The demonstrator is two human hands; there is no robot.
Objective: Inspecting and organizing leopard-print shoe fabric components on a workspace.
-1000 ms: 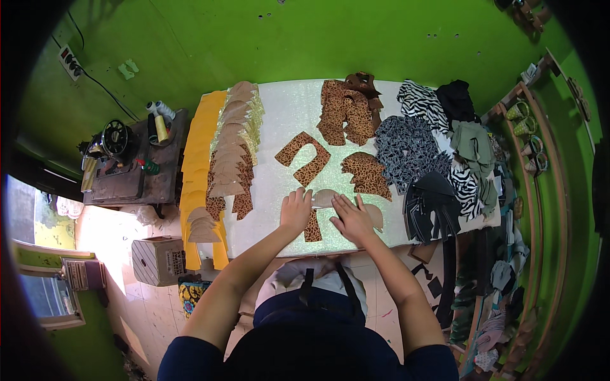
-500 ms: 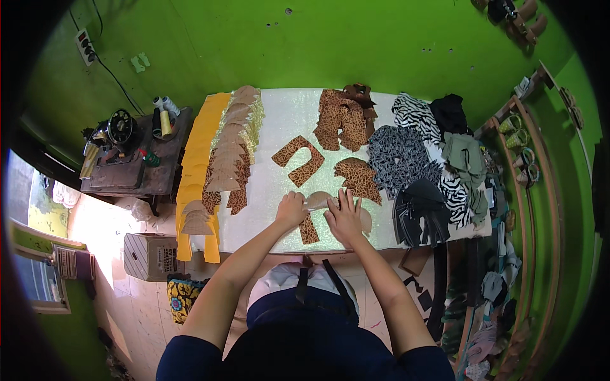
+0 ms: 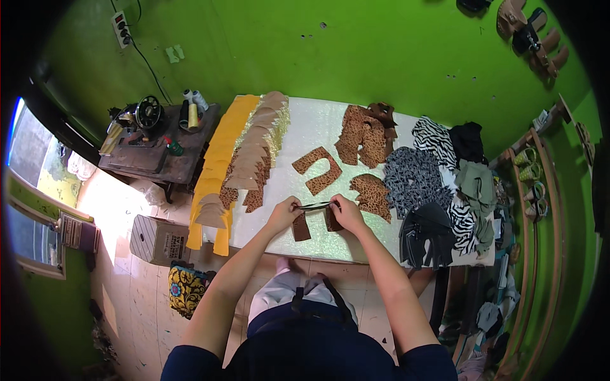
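Mid-fold: fingers of both hands (image 3: 316,211) pinched on one leopard-print cut piece (image 3: 314,217), U-shaped leopard piece (image 3: 319,170) untouched on tabletop (image 3: 318,127).

A single head-worn fisheye view looks steeply down from above the person's own torso onto the worktop (image 3: 318,127), facing the green wall (image 3: 356,57) beyond it. The forearms enter from the lower edge. Straight edges bow toward the dark round rim, so the far surroundings look small.
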